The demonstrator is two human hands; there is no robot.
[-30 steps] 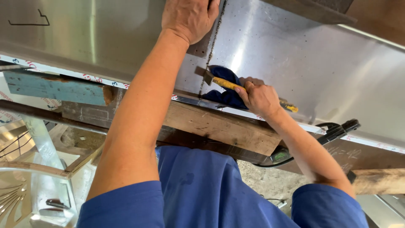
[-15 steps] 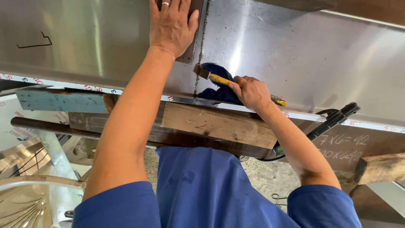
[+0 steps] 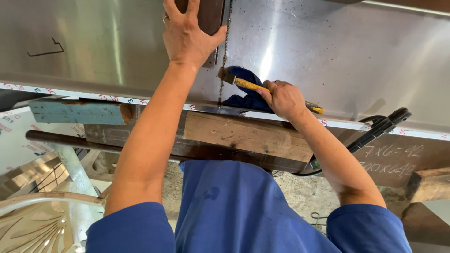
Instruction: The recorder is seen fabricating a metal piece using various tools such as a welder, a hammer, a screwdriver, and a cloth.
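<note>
A wide stainless steel sheet (image 3: 351, 61) lies across the work surface. My left hand (image 3: 187, 35) presses flat on a dark brown block (image 3: 209, 16) that rests on the sheet beside a line of small dark marks (image 3: 225, 51). My right hand (image 3: 283, 98) grips a yellow-handled brush (image 3: 248, 84) near its middle, the metal head and bristles pointing left toward the block. A blue cloth (image 3: 248, 96) is bunched under and beside the brush, touching my right hand.
The sheet's near edge carries a white protective strip (image 3: 93, 95). Below it sit a wooden plank (image 3: 243, 136), a blue-painted wooden piece (image 3: 77, 112) and a dark pipe (image 3: 65, 139). A black clamp handle (image 3: 382, 126) sticks out at right. Shiny ornamental metalwork (image 3: 37, 220) lies lower left.
My left hand has stayed on the dark block and my right hand on the brush, while the view tilted so both appear lower in frame.
</note>
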